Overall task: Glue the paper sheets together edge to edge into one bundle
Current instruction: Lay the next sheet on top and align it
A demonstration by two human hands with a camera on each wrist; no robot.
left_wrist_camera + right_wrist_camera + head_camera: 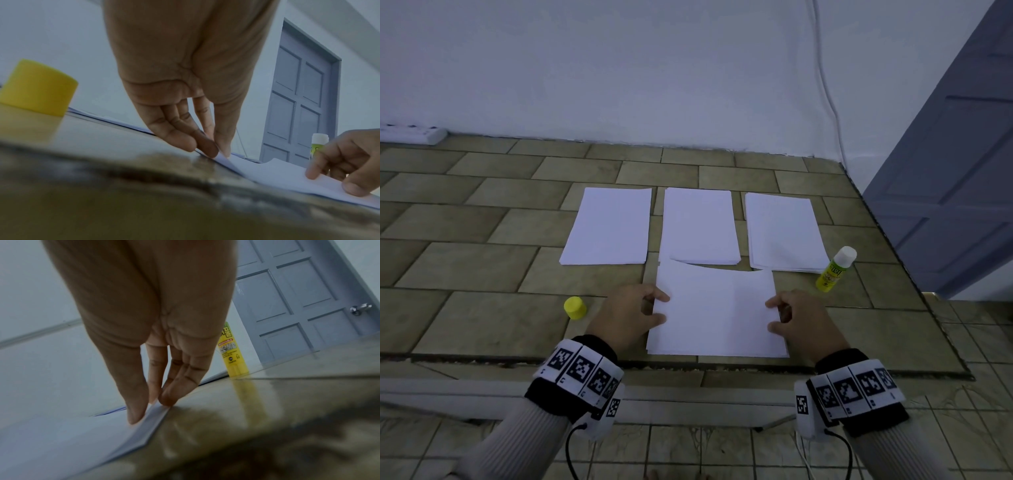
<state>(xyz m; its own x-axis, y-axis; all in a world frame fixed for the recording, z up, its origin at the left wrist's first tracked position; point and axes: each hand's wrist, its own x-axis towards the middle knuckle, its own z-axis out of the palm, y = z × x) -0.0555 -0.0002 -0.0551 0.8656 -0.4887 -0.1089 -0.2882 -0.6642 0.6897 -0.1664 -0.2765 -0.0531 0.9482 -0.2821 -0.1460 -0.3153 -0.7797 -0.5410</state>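
Bundle point(717, 315) flat, long axis left-right; left hand point(631, 313), right hand point(803, 320) pinching side edges.

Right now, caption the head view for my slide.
Both hands, left and right, pinch a paper bundle before three stacks, glue stick uncapped.

Yellow cap point(575, 307) stands just left of the hands, glue stick point(835, 269) far right; bare tabletop point(465, 267) lies beyond the cap.

White sheets point(717, 315), yellow cap point(575, 307)
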